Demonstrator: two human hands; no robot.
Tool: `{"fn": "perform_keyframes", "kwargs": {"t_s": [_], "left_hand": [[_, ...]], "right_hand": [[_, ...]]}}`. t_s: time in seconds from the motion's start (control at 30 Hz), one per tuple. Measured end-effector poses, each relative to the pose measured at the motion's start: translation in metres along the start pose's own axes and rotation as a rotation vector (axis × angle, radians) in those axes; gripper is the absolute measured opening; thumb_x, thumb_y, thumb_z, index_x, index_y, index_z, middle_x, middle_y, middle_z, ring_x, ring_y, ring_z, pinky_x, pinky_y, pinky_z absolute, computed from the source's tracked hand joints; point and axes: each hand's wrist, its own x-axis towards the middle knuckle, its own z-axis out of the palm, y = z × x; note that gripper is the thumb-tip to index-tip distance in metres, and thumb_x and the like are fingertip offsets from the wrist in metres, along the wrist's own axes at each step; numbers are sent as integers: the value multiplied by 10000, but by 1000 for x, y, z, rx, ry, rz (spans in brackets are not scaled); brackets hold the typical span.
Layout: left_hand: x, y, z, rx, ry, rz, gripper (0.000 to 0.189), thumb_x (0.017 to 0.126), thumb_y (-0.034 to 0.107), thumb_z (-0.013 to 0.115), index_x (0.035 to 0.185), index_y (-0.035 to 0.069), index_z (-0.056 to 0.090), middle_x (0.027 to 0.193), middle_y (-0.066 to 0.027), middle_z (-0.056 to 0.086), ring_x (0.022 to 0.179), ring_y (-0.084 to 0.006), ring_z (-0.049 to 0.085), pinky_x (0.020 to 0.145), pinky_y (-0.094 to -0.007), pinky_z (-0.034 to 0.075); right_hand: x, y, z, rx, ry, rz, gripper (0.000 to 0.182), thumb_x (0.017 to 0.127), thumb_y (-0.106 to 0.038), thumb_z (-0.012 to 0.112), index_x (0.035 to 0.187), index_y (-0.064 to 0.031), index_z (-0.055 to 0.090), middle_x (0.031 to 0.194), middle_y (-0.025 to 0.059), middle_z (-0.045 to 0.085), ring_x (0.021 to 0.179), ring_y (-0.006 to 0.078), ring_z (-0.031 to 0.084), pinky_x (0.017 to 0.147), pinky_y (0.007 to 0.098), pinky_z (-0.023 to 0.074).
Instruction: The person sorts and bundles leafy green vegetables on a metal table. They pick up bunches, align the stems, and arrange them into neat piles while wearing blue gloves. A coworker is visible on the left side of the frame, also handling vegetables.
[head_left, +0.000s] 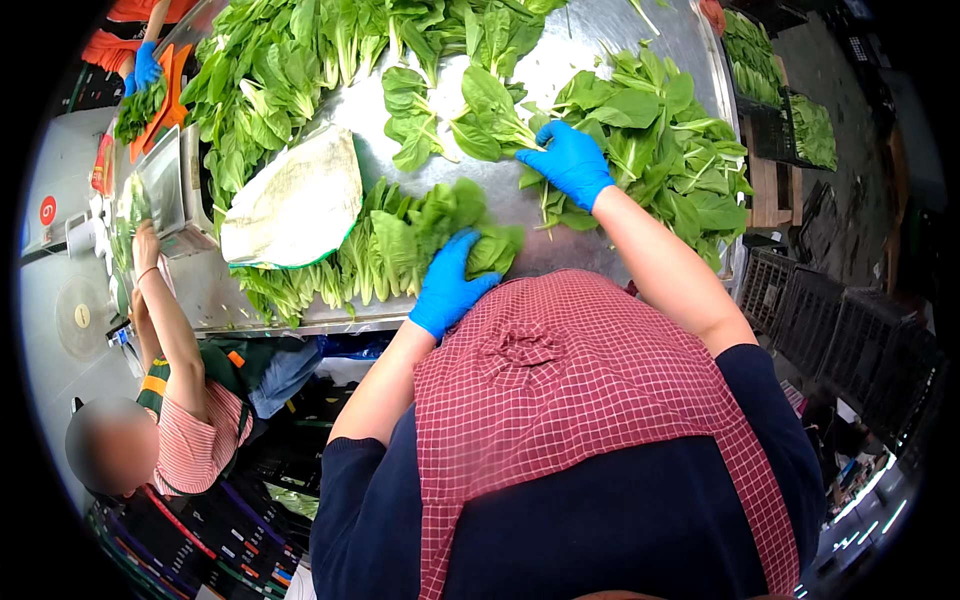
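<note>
My left hand (452, 285), in a blue glove, is at the right end of a row of leafy greens (386, 247), with blurred green leaves (495, 251) between its thumb and fingers. My right hand (571, 165), also blue-gloved, pinches the stem end of a small leafy green plant (487, 112) lying on the metal table (367, 135). Just right of that hand spreads a loose heap of leafy greens (667, 142). Another small plant (412, 120) lies apart to the left. A pale cloth or sack (296, 202) partly covers the row of greens.
More greens (262, 97) line the table's far left side. At left, a person (202, 405) handles greens beside a scale-like device (161, 180). Another person's gloved hands (146, 67) are near an orange tray (169, 97). Black crates (802, 315) stand at right.
</note>
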Motion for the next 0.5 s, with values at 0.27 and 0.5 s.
{"fn": "perform_keyframes", "kwargs": {"t_s": [0.27,0.5], "left_hand": [[-5,-42,-13,699,224,107,615,700,40,694,1296,120,566,1413,-240,431,1277,-444,420,1066,-479,375],[-3,9,-29,378,27,4,701,681,156,801,1322,78,528,1441,-230,393,1301,-428,394,1086,-464,359]], "right_hand": [[0,3,-5,-24,-47,-33,336,825,-397,712,952,-87,676,831,122,694,725,292,655,659,395,508],[-24,12,-32,876,-323,201,229,921,-312,657,942,-88,698,683,-51,530,579,34,441,529,196,362]]}}
